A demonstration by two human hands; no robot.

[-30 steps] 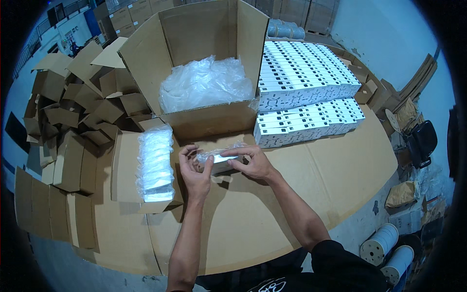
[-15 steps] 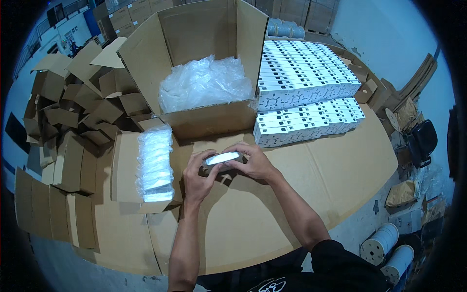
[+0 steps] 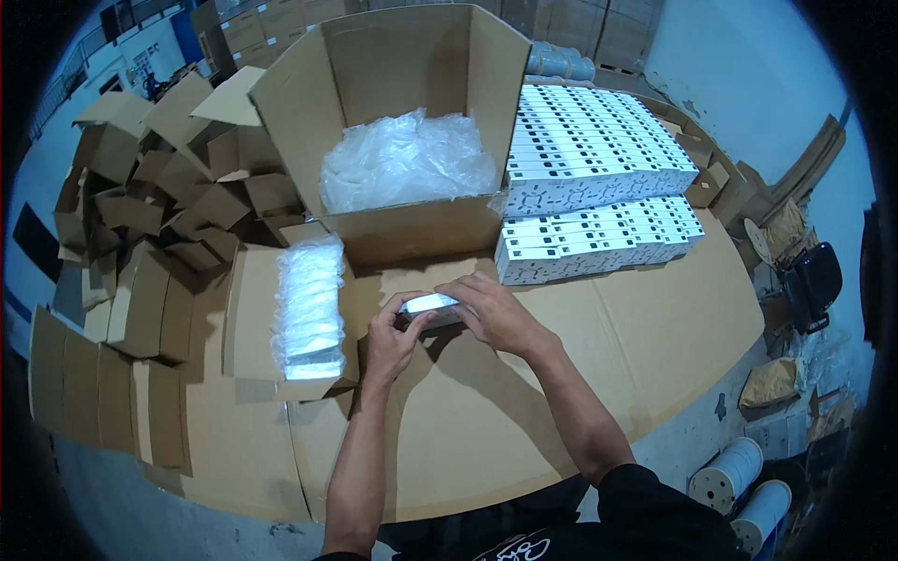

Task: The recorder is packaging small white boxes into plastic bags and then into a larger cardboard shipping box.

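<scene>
Left hand [image 3: 391, 338]: grasping the near-left end of a small plastic-wrapped box [image 3: 432, 306], fingers curling around it.
Right hand [image 3: 494, 313]: gripping the right end of the same box, fingers lying over its top.
Small plastic-wrapped box: one, oblong, pale and glossy, being held just above the desk [image 3: 580, 374], near its middle, in front of the large carton.
Desk: lying under flat brown corrugated cardboard sheets, matte, with a curved front edge.
Large carton [image 3: 393, 93]: one, brown corrugated, flaps standing open, sitting behind the hands; crumpled clear plastic film [image 3: 407, 161] is filling its bottom.
Wrapped bundle [image 3: 309, 307]: one, long, sheathed in shiny translucent plastic, resting in an open cardboard tray [image 3: 251, 309] left of the hands.
White boxes [image 3: 589, 159]: many slim oblong packages with small dark marks, lying in two stepped stacks right of the carton; too many to count.
Empty cartons [image 3: 140, 215]: a loose heap of small brown boxes, piling up at far left.
Spools [image 3: 739, 486]: two pale reels, standing on the floor at lower right.
</scene>
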